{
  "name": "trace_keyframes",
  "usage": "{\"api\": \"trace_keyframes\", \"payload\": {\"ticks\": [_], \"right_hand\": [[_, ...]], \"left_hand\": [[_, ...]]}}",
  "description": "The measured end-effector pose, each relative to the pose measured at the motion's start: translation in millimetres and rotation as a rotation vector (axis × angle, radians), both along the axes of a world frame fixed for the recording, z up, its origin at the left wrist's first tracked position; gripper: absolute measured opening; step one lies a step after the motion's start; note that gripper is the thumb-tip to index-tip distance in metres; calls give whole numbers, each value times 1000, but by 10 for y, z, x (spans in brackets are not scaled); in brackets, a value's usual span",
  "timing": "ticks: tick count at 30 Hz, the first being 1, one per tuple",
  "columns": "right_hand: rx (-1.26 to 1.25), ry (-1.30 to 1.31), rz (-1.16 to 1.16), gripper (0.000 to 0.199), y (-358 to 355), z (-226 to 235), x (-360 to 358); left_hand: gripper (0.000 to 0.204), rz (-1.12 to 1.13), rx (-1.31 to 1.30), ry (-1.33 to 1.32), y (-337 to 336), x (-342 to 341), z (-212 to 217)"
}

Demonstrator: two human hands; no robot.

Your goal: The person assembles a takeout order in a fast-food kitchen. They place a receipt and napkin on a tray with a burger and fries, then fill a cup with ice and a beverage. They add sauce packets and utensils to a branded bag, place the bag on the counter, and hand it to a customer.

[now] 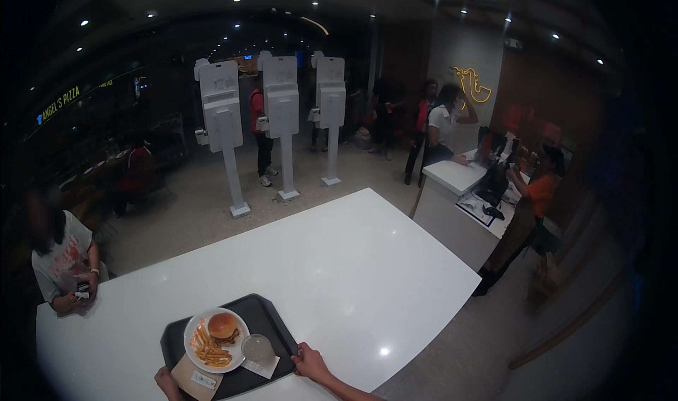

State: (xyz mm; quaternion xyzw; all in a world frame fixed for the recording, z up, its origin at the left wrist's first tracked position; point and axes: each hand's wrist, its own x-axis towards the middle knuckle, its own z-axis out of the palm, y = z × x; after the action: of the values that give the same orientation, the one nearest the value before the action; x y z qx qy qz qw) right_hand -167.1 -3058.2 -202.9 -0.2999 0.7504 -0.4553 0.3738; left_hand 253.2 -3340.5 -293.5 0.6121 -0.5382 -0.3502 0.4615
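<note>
A dark serving tray (265,323) is over the near part of the white counter (339,274). My left hand (168,383) is closed on its near left edge, and my right hand (311,362) grips its right edge. On the tray, a round white plate (224,368) carries a burger (223,326) and french fries (210,350). Beside the plate stands a cup (258,349), with a white paper (263,368) by its base. Near my left hand lies a flat brown paper piece (188,380) with a small white packet (203,380) on it.
At the counter's left end stands a person (67,260) holding a small item. Several white kiosks on posts, one a kiosk (222,108), rise beyond the counter. Right of it is a cashier desk (455,178), with a person in orange (542,189) behind it.
</note>
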Motion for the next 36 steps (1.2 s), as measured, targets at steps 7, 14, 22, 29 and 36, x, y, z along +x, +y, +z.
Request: {"api": "trace_keyframes", "payload": {"ticks": [7,14,22,29,36], "right_hand": [[-146,-69,-110,31,-667,-140,-709],[-217,-133,-172,29,-1252,-253,-1334],[-127,-5,-146,42,-1712,-688,-2124],[-467,478,-252,32,-919,-570,-1223],[-707,237,697,11,577,-375,3280]], "left_hand": [[37,270,94,-63,-315,-1141,543],[60,95,13,291,-177,-1729,858],[23,-590,-6,453,3204,-1588,1035],[35,-8,579,21,6144,61,-278],[31,816,1101,-92,8875,1444,-1974]]}}
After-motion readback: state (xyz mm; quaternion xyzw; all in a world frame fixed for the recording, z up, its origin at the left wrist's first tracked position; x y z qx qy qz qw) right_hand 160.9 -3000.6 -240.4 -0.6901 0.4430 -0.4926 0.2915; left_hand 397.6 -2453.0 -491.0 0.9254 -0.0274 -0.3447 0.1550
